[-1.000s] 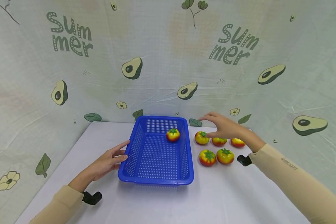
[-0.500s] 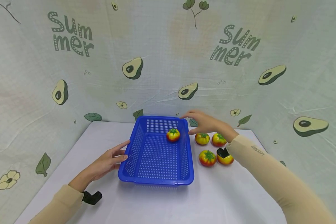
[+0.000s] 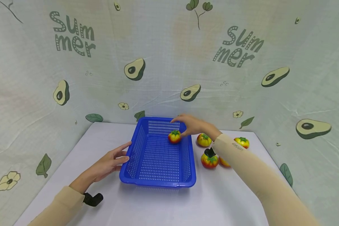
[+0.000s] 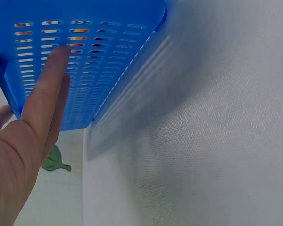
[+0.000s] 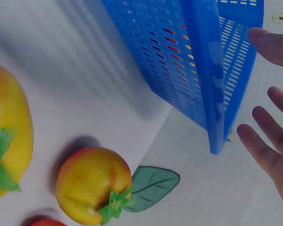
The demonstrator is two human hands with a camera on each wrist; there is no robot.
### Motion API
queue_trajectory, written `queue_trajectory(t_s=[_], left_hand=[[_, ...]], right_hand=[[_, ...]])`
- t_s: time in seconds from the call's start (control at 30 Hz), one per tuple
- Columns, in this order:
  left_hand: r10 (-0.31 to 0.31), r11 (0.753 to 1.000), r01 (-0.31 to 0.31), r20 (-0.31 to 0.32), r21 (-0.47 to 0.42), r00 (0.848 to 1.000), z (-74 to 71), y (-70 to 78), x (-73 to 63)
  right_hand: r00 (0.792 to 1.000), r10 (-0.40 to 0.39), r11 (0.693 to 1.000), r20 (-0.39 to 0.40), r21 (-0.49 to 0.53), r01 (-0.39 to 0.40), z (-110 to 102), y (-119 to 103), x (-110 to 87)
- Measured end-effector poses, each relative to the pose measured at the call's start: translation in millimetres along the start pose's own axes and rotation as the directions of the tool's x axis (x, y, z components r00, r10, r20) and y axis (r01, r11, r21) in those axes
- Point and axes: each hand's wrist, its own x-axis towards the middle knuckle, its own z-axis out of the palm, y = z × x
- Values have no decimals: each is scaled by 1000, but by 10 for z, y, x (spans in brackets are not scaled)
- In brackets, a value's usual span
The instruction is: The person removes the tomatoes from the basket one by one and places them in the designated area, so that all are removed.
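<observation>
A blue perforated plastic basket (image 3: pixel 158 182) rests on the white table. One round yellow-and-red toy fruit (image 3: pixel 174 137) with a green leafy top lies inside, by the far right corner. My left hand (image 3: pixel 108 163) touches the basket's left side with nearly straight fingers; in the left wrist view a finger (image 4: pixel 49 89) lies along the outer wall. Above the basket's far right corner is my right hand (image 3: pixel 193 125), thumb and fingers spread with nothing between them. The right wrist view has these fingers (image 5: pixel 264 141) beyond the basket's rim.
Right of the basket several similar toy fruits stand on the table, among them a nearer one (image 3: pixel 210 161) and a farther one (image 3: pixel 204 140). My right sleeve (image 3: pixel 243 166) partly covers the group. A printed cloth (image 3: pixel 158 47) hangs behind the table.
My right hand has moved left, from over the loose toy fruits to over the basket's far right corner. The left hand, the basket and the fruits stay where they were.
</observation>
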Motion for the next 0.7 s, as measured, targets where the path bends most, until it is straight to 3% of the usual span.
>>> queue_trajectory(t_s=[0.3, 0.7], left_hand=[[1, 1000, -1, 0, -5, 1000, 2, -13, -8], [-4, 1000, 4, -8, 0, 1000, -3, -29, 1]], right_hand=[[997, 36, 998, 67, 44, -39, 188, 30, 202], [989, 100, 990, 104, 84, -109, 291, 32, 302]])
